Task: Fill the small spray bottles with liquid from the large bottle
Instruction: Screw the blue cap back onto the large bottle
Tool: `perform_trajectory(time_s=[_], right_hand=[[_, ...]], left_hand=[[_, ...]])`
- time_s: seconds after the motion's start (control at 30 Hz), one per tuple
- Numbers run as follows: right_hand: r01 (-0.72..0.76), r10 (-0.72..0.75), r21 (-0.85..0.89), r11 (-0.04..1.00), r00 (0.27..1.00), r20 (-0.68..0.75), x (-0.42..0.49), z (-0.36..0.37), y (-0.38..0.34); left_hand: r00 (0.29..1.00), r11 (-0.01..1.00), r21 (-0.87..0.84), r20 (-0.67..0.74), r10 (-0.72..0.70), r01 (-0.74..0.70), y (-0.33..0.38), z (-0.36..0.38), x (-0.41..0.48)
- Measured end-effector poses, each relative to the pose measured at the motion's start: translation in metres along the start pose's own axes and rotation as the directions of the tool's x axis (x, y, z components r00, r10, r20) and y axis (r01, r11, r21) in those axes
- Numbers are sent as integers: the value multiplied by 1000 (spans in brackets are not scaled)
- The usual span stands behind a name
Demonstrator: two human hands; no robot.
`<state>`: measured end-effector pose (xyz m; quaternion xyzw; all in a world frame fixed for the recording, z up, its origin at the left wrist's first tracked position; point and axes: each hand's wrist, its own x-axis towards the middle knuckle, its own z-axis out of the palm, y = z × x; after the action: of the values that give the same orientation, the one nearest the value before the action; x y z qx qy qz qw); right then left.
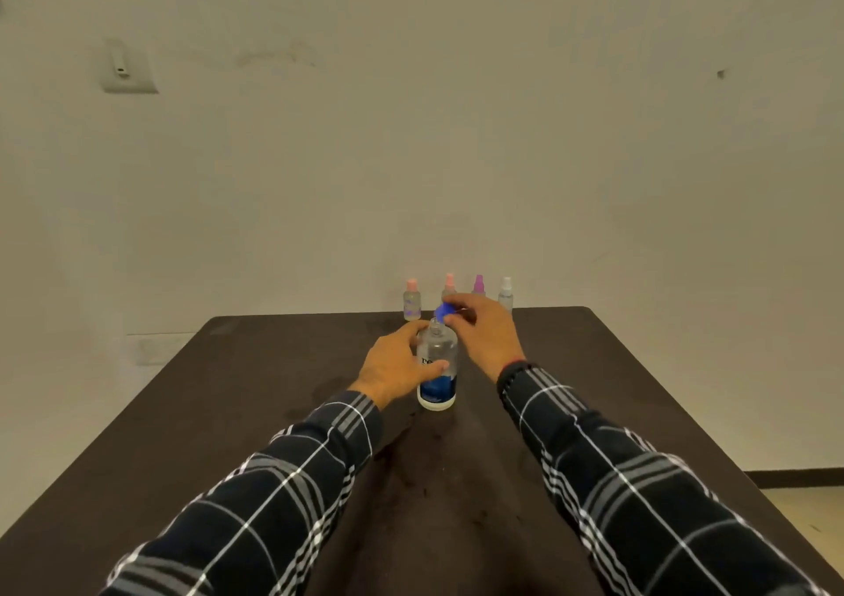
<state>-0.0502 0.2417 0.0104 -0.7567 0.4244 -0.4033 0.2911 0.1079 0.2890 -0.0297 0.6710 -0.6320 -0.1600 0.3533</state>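
large bottle (437,369): clear, upright at mid counter (182,413), neck uncovered; blue label low on its body, liquid level not readable. blue cap (442,310): lifted just above the neck. small spray bottles, four in a row at the far edge: two pink-topped (412,305) (449,286), one purple-topped (478,285), one white-topped (505,293); contents unclear. left hand (395,367): curled around the large bottle's body. right hand (484,330): pinching the blue cap in its fingertips.
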Motion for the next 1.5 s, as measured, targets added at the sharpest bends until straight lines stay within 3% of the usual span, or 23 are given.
perform_trajectory(time_s=[0.07,0.23,0.43,0.53,0.63,0.73,0.83,0.97,1.1,1.23,1.3,1.4,1.5], right_hand=[[14,-5,-86,996,994,106,6,1,-4],[81,-49,-228,970,989,140,14,4,-9],[138,-21,-361,922,951,309,28,-9,-16],[147,-13,-460,876,960,281,34,-8,-21],[149,-49,-634,759,984,172,29,3,-24],[72,-16,-700,710,996,87,20,7,-16],[52,-10,-582,812,997,76,15,3,-2],[173,-76,-332,927,955,287,18,-2,-1],[141,-72,-462,876,984,163,23,3,-7],[44,-21,-707,705,999,40,22,13,-9],[38,16,-582,812,996,86,22,12,-5],[110,-28,-283,953,960,279,23,4,-1],[123,-50,-343,931,975,216,24,5,0]], left_hand=[[1000,1000,-7,23,-4,5,0,-1,2],[1000,997,-67,1,-26,26,-5,2,1],[999,997,-68,23,-39,41,-3,1,2],[999,998,-39,13,-51,52,-3,2,2],[998,997,-51,6,-60,60,-3,1,1],[999,997,-53,8,-47,47,-4,2,2],[999,998,-48,13,-42,42,-6,3,3],[999,998,-51,17,-38,38,-6,1,3],[999,997,-68,1,-34,34,-6,2,2],[998,995,-85,28,-50,52,-8,4,4],[998,995,-82,35,-56,59,-7,3,4],[999,996,-76,20,-39,41,-7,2,3],[999,998,-57,15,-37,38,-5,1,3]])
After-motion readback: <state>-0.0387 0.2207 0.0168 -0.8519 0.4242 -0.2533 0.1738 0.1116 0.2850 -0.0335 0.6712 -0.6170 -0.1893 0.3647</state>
